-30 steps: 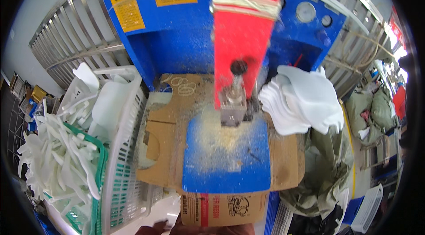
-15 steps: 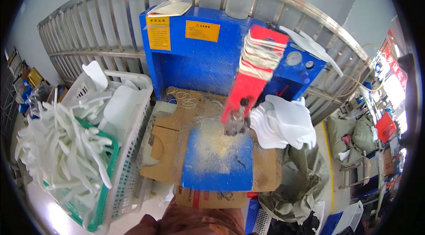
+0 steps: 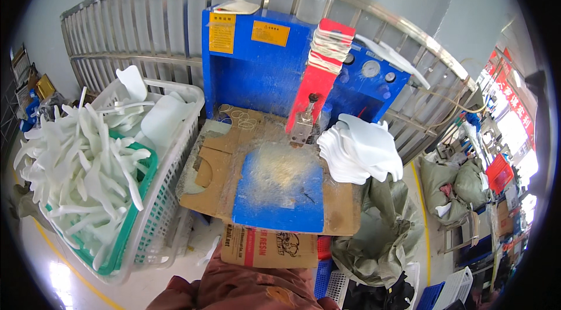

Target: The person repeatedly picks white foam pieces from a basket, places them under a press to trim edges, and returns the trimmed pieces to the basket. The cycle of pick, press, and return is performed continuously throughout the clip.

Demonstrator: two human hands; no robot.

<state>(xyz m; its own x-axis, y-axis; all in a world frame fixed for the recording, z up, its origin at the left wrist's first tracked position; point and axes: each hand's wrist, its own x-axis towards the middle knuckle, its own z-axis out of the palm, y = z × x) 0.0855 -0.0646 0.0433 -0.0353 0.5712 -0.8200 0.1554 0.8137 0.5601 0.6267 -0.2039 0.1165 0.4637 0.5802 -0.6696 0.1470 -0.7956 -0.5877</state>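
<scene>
Neither of my hands shows; only reddish-brown clothing (image 3: 257, 286) comes in at the lower edge. In front of me stands a blue machine (image 3: 263, 85) with a red arm (image 3: 315, 85), wrapped near its top with pale bands. The metal head (image 3: 302, 126) at the arm's lower end hangs over a blue board (image 3: 277, 216) strewn with pale dust. White curved plastic pieces (image 3: 365, 143) lie stacked right of the head. At the left, many slender white plastic pieces (image 3: 82, 158) are heaped in a green basket (image 3: 153, 164), within a white basket (image 3: 196, 108).
Cardboard (image 3: 219, 178) surrounds the blue board, with loose pale bands (image 3: 245, 120) on it. A grey-green sack (image 3: 374, 251) hangs open at the front right. Metal railing (image 3: 131, 29) runs behind the machine. Stuffed sacks (image 3: 444, 184) stand farther right.
The view has shifted, so the machine and baskets sit slightly differently in the picture. The red arm's head, smeared before, is sharper and stands farther from the board. No hand appears in either frame.
</scene>
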